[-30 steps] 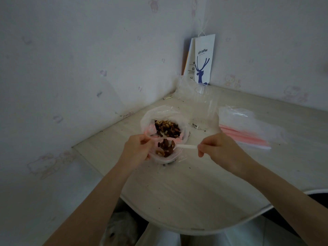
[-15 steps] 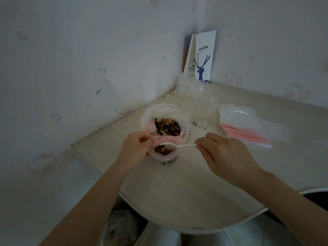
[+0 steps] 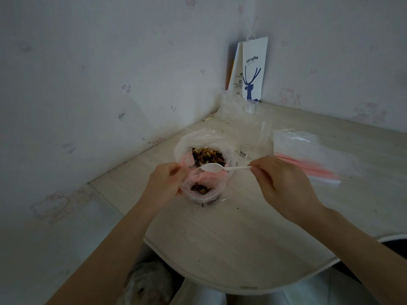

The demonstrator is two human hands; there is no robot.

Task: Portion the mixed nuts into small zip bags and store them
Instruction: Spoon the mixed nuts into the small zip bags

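Observation:
A large clear bag of mixed nuts [image 3: 207,156] stands open on the table. Just in front of it is a small zip bag [image 3: 201,188] with a pink strip, its mouth held open by my left hand [image 3: 164,183]; a small heap of nuts lies at its bottom. My right hand [image 3: 284,183] pinches the handle of a white plastic spoon [image 3: 217,167]. The spoon's bowl hovers level over the small bag's mouth and looks empty.
A stack of unused zip bags [image 3: 312,157] with pink strips lies at the right. A clear plastic cup [image 3: 255,126] stands behind the nuts, a white paper coffee bag [image 3: 253,69] in the corner. Walls close in at left and back. The table's curved edge [image 3: 220,280] is near me.
The spoon has tipped its nuts into the small bag and risen out of it; its bowl now sits above the bag's mouth. My left hand kept hold of the bag.

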